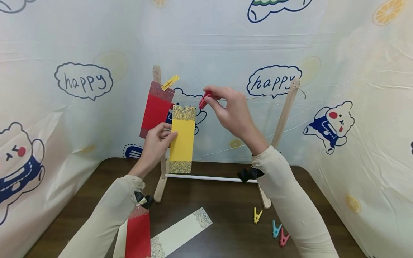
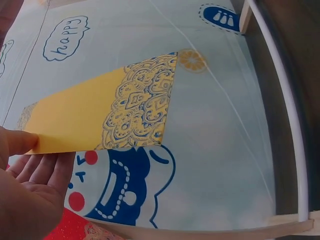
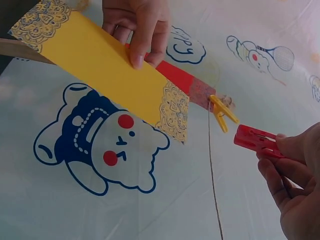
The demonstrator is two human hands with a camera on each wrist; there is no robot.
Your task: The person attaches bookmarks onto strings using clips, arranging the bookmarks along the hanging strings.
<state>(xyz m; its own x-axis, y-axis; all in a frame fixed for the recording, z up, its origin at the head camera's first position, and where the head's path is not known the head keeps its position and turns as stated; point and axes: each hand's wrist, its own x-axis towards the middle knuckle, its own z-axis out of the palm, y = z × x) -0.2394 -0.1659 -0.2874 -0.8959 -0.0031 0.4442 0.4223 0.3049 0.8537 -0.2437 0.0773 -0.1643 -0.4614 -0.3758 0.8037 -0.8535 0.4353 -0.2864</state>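
Note:
My left hand [image 1: 157, 146] pinches the left edge of a yellow paper card [image 1: 182, 138] with lace-patterned ends, holding it upright in front of the frame. In my right hand [image 1: 230, 109] a red clothespin [image 1: 204, 100] is pinched between thumb and fingers, close to the string and just right of the card's top. The right wrist view shows this clothespin [image 3: 257, 140] apart from the card [image 3: 110, 65]. To the left, a red card [image 1: 158, 111] hangs tilted from the string [image 1: 258, 98] by a yellow clothespin [image 1: 170, 82].
Two wooden posts [image 1: 285, 111] carry the string, with a white rod [image 1: 209, 177] low between them. On the dark table [image 1: 219, 236] lie a white card [image 1: 182, 233], another red card [image 1: 138, 233], and yellow [image 1: 257, 215], blue [image 1: 276, 228] and pink [image 1: 284, 237] clothespins.

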